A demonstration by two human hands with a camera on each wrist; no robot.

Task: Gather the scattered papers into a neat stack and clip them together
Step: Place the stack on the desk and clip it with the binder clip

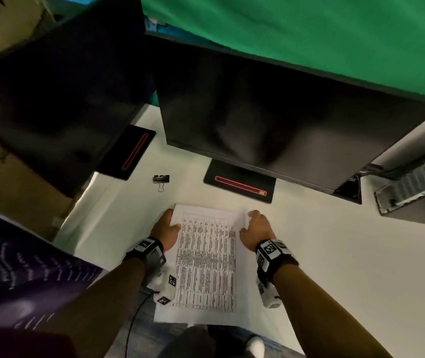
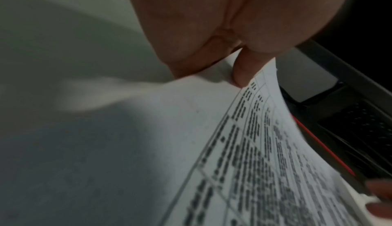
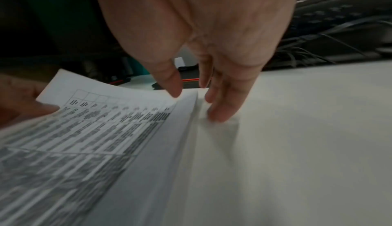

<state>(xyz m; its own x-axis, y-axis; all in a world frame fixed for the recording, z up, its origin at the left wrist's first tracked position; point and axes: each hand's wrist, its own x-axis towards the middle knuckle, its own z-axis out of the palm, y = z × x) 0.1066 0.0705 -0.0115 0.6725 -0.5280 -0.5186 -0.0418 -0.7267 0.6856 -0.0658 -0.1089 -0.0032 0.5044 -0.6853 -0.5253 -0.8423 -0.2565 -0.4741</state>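
A stack of white papers [image 1: 206,259] printed with a table lies on the white desk [image 1: 335,267] in front of me, its near end over the desk's front edge. My left hand [image 1: 172,220] pinches the stack's far left corner, thumb on top, and that edge curls up off the desk [image 2: 265,129]. My right hand [image 1: 250,223] is at the far right edge with straight fingers [image 3: 218,112] touching the desk beside the sheets and the thumb over the top sheet [image 3: 127,129]. A black binder clip [image 1: 161,180] lies alone on the desk, beyond the stack to the left.
Two dark monitors [image 1: 270,112] on black bases with red stripes [image 1: 239,184] stand just behind the papers. A computer case [image 1: 412,187] with cables sits at the far right. A dark purple printed cloth [image 1: 25,267] is at my left.
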